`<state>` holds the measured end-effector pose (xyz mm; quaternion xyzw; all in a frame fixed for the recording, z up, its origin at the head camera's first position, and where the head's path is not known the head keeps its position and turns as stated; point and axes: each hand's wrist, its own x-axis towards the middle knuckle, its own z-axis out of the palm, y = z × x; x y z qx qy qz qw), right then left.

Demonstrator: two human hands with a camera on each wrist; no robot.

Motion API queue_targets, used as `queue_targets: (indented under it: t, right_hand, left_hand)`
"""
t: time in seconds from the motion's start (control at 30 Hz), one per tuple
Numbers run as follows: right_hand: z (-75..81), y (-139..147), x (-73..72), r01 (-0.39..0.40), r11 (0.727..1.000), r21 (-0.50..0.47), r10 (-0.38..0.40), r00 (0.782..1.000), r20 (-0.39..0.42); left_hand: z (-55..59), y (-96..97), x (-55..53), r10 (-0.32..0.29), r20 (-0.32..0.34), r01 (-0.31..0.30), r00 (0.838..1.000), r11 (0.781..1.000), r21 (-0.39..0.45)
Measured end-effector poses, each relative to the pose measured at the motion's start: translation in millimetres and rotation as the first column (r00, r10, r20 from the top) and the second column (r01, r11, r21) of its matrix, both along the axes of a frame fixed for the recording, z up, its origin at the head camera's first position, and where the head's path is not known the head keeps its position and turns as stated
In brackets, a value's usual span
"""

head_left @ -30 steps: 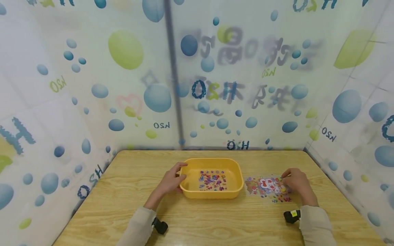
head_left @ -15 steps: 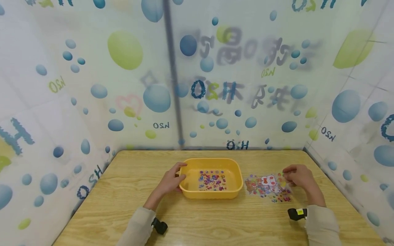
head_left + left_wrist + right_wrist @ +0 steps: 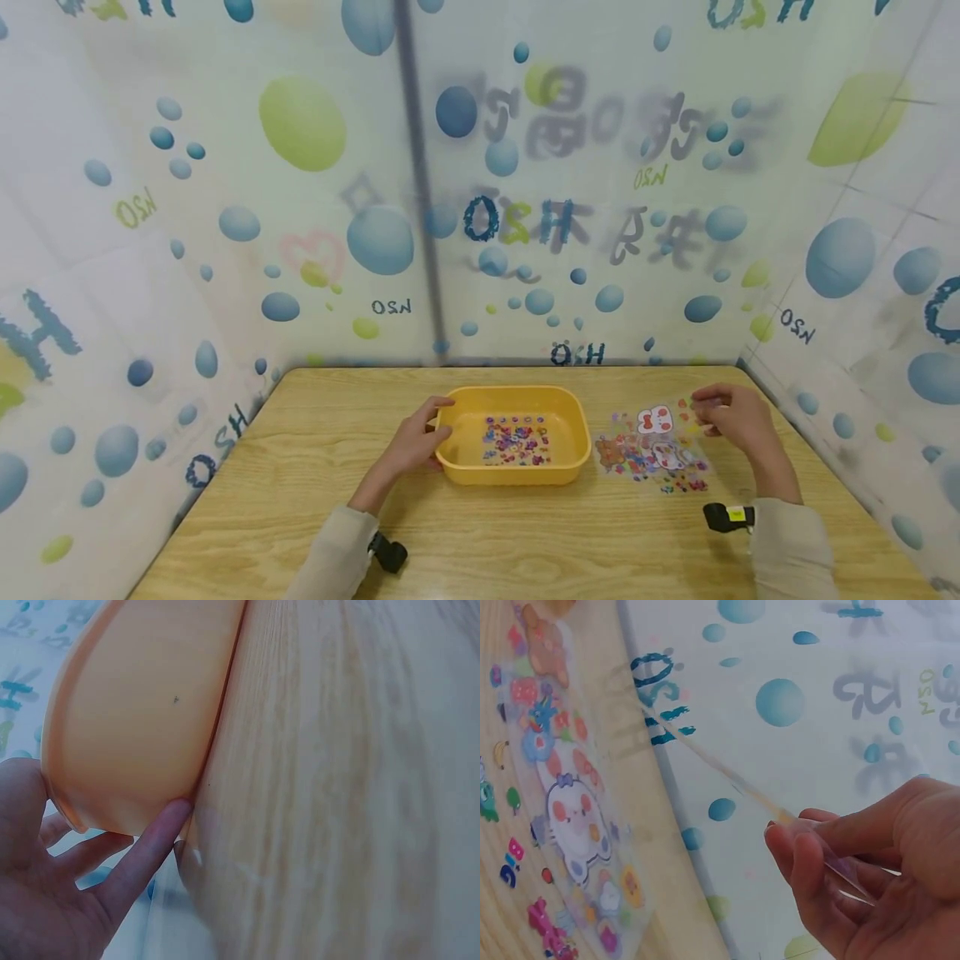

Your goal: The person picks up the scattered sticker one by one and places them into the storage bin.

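Note:
My left hand [image 3: 414,437] grips the left end of a yellow plastic basin [image 3: 513,476], its fingers at the rim and against the outer wall in the left wrist view. Several small colourful stickers or beads lie in the basin. My right hand [image 3: 737,417] pinches the right edge of a clear sticker sheet [image 3: 654,419] with a white bunny face, raised off the table. Seen edge-on in the right wrist view, this sheet is a thin slanting strip [image 3: 727,776]. Beneath it lie other clear sticker sheets [image 3: 667,457] with a bunny, a bear and small stickers, overlapping each other.
The wooden table [image 3: 525,542] meets a curtain [image 3: 495,325] printed with blue and green bubbles at its back edge. Similar curtains hang at both sides. A black wrist camera [image 3: 727,517] is strapped at each sleeve.
My right hand has moved slightly away from me and right, lifting the bunny-face sheet off the ones below, which now show more. My left hand and the basin have stayed put.

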<state>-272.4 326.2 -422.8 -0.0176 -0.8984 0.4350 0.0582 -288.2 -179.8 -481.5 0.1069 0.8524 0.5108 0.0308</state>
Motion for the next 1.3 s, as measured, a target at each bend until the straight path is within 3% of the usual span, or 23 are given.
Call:
queue_targets:
  t: [0.37,0.8,1.07,1.3]
  right_hand:
    - [15.1,-9,5.0,0.017,1.000,-0.026,-0.020,0.994,-0.106]
    - [34.2,-26,12.5,0.090,0.993,0.071,-0.070,0.967,-0.244]
    - [35.9,-42,9.0,0.009,1.000,0.020,-0.002,0.942,-0.335]
    - [34.9,-66,4.8,-0.043,0.999,0.016,0.046,0.945,-0.323]
  left_hand:
    - [-0.6,-1.1,-0.1,-0.021,0.013,0.020,1.000,0.999,0.024]
    - [-0.3,0.4,-1.5,-0.017,0.004,0.017,1.000,1.000,0.025]
    - [0.9,-1.0,-1.0,-0.002,0.017,0.001,1.000,1.000,0.028]
    - [1.6,-0.3,-0.3,0.005,0.033,-0.006,0.999,0.999,0.035]
